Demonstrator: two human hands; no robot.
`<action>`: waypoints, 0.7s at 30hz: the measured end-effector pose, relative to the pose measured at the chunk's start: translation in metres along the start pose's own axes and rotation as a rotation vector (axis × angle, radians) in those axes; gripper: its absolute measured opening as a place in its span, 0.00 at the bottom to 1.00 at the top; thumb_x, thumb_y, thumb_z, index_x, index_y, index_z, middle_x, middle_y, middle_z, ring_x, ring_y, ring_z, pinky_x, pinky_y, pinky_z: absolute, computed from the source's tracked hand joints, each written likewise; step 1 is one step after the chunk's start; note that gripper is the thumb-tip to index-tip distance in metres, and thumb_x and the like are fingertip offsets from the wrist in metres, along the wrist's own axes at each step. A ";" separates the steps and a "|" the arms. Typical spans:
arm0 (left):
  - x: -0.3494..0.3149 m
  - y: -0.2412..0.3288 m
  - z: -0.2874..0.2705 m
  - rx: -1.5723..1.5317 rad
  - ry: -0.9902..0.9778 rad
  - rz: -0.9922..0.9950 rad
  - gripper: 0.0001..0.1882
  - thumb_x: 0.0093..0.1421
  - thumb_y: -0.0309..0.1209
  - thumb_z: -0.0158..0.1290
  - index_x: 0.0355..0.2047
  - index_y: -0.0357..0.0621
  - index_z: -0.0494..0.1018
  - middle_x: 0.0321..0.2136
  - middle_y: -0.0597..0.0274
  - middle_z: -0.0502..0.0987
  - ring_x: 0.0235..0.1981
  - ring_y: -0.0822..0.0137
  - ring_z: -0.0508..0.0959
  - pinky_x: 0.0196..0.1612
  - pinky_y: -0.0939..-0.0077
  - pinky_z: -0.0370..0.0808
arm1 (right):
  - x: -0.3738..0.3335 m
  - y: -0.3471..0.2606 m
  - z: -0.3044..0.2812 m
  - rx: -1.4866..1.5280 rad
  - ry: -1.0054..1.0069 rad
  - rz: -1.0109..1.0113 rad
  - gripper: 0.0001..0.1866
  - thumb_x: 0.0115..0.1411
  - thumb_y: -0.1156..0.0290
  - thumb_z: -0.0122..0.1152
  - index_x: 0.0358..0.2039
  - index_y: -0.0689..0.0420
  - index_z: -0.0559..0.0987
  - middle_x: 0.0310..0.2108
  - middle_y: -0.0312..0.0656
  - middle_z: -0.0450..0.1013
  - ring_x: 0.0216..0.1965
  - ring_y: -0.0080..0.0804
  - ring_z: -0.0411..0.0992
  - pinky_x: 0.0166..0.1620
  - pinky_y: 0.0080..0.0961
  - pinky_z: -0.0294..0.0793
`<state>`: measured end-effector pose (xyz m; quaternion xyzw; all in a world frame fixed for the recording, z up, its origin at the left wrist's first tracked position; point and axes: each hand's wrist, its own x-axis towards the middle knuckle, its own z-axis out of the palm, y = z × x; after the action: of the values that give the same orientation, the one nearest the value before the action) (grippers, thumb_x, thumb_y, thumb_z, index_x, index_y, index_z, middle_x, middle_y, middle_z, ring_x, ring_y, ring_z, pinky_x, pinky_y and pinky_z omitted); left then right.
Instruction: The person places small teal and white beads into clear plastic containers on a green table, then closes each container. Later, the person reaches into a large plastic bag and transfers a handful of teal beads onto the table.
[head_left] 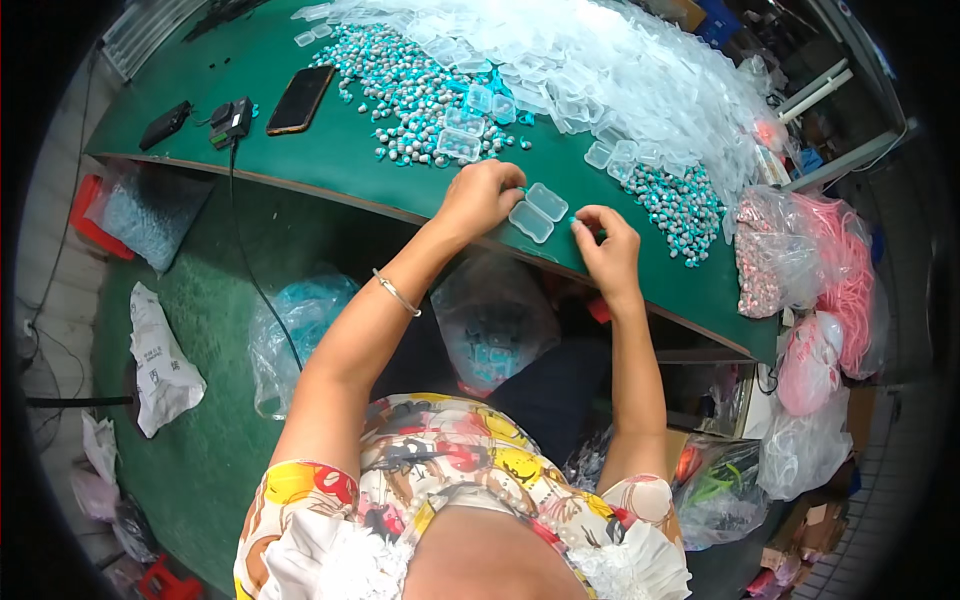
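A small clear plastic case (531,221) lies opened flat at the table's near edge, its two halves side by side, between my hands. My left hand (482,197) is closed just left of it, fingertips pinched near the lid, with a bit of teal showing at them. On the other side, my right hand (610,250) is curled, with a small teal piece (573,220) at its fingertips. Beyond my left hand spreads a pile of small teal-and-grey pieces (400,105), with several clear cases (460,144) on it. A smaller pile of such pieces (685,212) lies beyond my right hand.
A large heap of clear plastic cases (640,75) covers the far right of the green table (330,165). A phone (301,100) and a black device (231,120) with a hanging cable lie left. Filled plastic bags (775,250) hang at the right edge; others stand below.
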<state>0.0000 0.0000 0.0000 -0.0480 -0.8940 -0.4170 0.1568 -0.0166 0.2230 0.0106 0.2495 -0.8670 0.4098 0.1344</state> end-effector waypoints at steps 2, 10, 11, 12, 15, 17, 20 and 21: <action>-0.006 0.008 -0.007 -0.150 -0.106 0.039 0.09 0.52 0.29 0.62 0.34 0.41 0.79 0.33 0.55 0.78 0.32 0.55 0.79 0.37 0.64 0.75 | -0.006 -0.009 0.007 0.004 0.006 -0.118 0.06 0.49 0.75 0.67 0.29 0.56 0.79 0.27 0.38 0.77 0.28 0.34 0.76 0.37 0.32 0.72; -0.013 -0.001 -0.002 0.095 -0.126 0.140 0.07 0.52 0.31 0.60 0.31 0.42 0.80 0.32 0.55 0.77 0.33 0.52 0.78 0.38 0.61 0.75 | 0.001 -0.016 0.044 -0.127 -0.081 -0.027 0.06 0.49 0.70 0.69 0.27 0.51 0.80 0.28 0.33 0.76 0.34 0.35 0.74 0.41 0.38 0.64; -0.015 0.000 0.003 0.110 -0.092 0.146 0.08 0.52 0.31 0.59 0.31 0.42 0.80 0.32 0.54 0.77 0.33 0.52 0.78 0.38 0.61 0.75 | 0.005 -0.016 0.043 -0.147 -0.106 -0.014 0.06 0.49 0.69 0.69 0.27 0.51 0.80 0.28 0.33 0.76 0.34 0.35 0.74 0.41 0.38 0.64; -0.017 0.002 0.005 0.128 -0.058 0.152 0.08 0.52 0.31 0.59 0.31 0.41 0.80 0.31 0.54 0.77 0.33 0.51 0.78 0.38 0.60 0.75 | 0.008 -0.018 0.040 -0.185 -0.138 -0.032 0.06 0.49 0.69 0.69 0.26 0.51 0.80 0.28 0.33 0.76 0.34 0.35 0.74 0.41 0.39 0.64; -0.022 0.002 0.005 0.047 -0.001 0.203 0.09 0.52 0.32 0.59 0.31 0.40 0.80 0.31 0.53 0.76 0.33 0.52 0.78 0.38 0.60 0.75 | 0.014 -0.021 0.032 -0.267 -0.207 -0.085 0.05 0.50 0.67 0.69 0.26 0.52 0.81 0.28 0.33 0.76 0.34 0.36 0.73 0.41 0.40 0.64; -0.023 -0.003 0.000 0.023 -0.040 0.245 0.12 0.51 0.32 0.60 0.35 0.39 0.79 0.33 0.53 0.76 0.36 0.51 0.77 0.39 0.60 0.75 | 0.014 -0.022 0.028 -0.280 -0.220 -0.119 0.05 0.50 0.67 0.68 0.26 0.51 0.81 0.28 0.33 0.76 0.34 0.36 0.73 0.42 0.40 0.64; -0.022 -0.007 -0.004 0.001 -0.077 0.320 0.17 0.50 0.33 0.62 0.40 0.40 0.77 0.34 0.53 0.75 0.37 0.50 0.77 0.39 0.60 0.74 | 0.016 -0.023 0.024 -0.226 -0.277 -0.121 0.04 0.52 0.66 0.67 0.27 0.51 0.82 0.27 0.34 0.76 0.34 0.35 0.73 0.43 0.40 0.63; -0.020 -0.006 -0.005 0.004 -0.072 0.340 0.19 0.50 0.33 0.62 0.42 0.40 0.76 0.34 0.53 0.74 0.38 0.50 0.76 0.39 0.59 0.74 | 0.019 -0.024 0.023 -0.246 -0.298 -0.138 0.04 0.52 0.66 0.66 0.27 0.51 0.82 0.27 0.34 0.76 0.34 0.35 0.74 0.42 0.39 0.65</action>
<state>0.0194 -0.0064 -0.0076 -0.2130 -0.8788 -0.3808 0.1931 -0.0202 0.1865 0.0196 0.3478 -0.9017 0.2491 0.0619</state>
